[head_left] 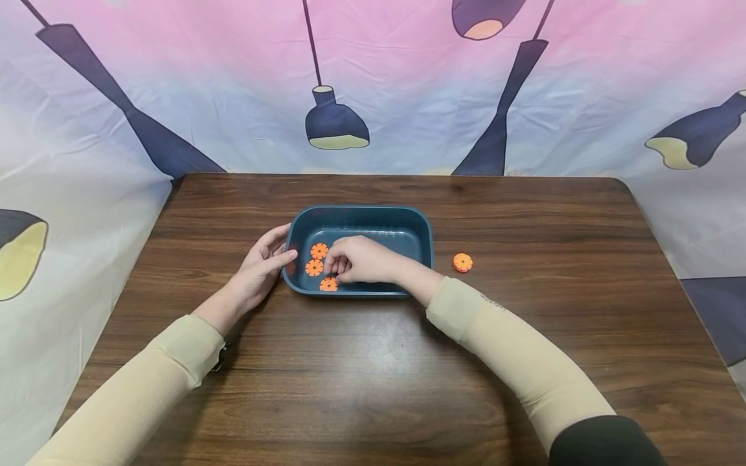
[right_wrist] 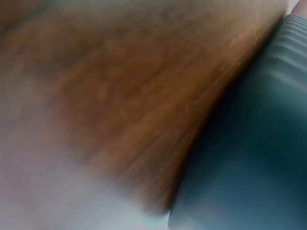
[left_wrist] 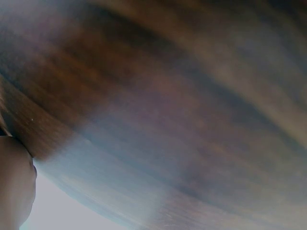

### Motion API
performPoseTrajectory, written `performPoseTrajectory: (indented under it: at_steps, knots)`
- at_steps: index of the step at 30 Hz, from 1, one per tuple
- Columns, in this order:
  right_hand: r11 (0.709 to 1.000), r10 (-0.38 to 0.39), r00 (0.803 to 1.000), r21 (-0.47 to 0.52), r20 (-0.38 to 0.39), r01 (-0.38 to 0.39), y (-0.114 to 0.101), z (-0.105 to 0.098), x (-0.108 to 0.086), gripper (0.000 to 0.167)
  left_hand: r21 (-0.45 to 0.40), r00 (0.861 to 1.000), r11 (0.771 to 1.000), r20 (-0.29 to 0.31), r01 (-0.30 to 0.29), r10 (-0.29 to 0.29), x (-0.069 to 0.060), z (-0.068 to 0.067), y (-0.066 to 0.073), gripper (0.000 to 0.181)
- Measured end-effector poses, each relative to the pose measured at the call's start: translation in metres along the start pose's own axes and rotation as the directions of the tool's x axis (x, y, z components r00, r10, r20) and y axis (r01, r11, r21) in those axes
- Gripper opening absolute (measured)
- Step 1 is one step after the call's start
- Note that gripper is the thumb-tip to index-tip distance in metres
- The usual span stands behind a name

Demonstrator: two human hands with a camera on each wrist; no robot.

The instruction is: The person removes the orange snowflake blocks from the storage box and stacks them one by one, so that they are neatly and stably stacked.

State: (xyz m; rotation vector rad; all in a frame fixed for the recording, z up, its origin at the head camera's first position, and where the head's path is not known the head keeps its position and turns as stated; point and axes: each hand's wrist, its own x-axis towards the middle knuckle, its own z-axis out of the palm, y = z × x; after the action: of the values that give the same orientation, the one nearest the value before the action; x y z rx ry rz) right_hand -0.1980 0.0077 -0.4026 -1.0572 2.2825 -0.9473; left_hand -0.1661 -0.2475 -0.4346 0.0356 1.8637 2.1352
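A dark teal rectangular basin [head_left: 373, 211] stands on the table. My left hand [head_left: 259, 268] grips its left end, thumb over the rim and fingers around the outside. Inside the basin, towards the left, lie an upper orange notched disc [head_left: 318, 250], a middle disc [head_left: 314, 267] and a lower disc [head_left: 329, 285]. My right hand [head_left: 364, 260] reaches into the basin over its right side, fingers bent, just above the lower disc. Whether these fingers pinch anything is hidden. The right wrist view shows the ridged outer wall of the basin [right_wrist: 254, 143]; the left wrist view is mostly blurred wood.
Right of the basin, a small stack of orange discs [head_left: 463, 262] sits on the brown wooden table [head_left: 559, 259]. Behind the table's far edge hangs a cloth backdrop [head_left: 402, 110] printed with lamps.
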Motion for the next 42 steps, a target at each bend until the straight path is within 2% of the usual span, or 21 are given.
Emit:
performPoseTrajectory:
  at_steps: [17, 27, 37, 42]
  knots:
    - [0.990, -0.026, 0.999, -0.139, 0.024, 0.029, 0.001, 0.013, 0.005, 0.026, 0.008, 1.000, 1.000, -0.002, 0.009, -0.009, 0.000, 0.000, 0.000, 0.044]
    - [0.968, -0.052, 0.997, -0.242, 0.052, 0.063, 0.000, 0.016, 0.006, 0.028, 0.006, 1.000, 1.000, -0.003, 0.004, -0.004, -0.001, 0.000, 0.001, 0.044]
    - [0.979, -0.035, 0.999, -0.199, 0.037, 0.042, 0.000, 0.016, 0.004, 0.027, 0.015, 1.000, 1.000, -0.002, 0.008, -0.008, 0.000, -0.001, 0.000, 0.045]
    - [0.987, -0.019, 0.999, -0.157, 0.028, 0.023, 0.001, 0.012, 0.002, 0.020, 0.014, 1.000, 1.000, 0.000, 0.007, -0.007, 0.000, -0.001, 0.001, 0.044]
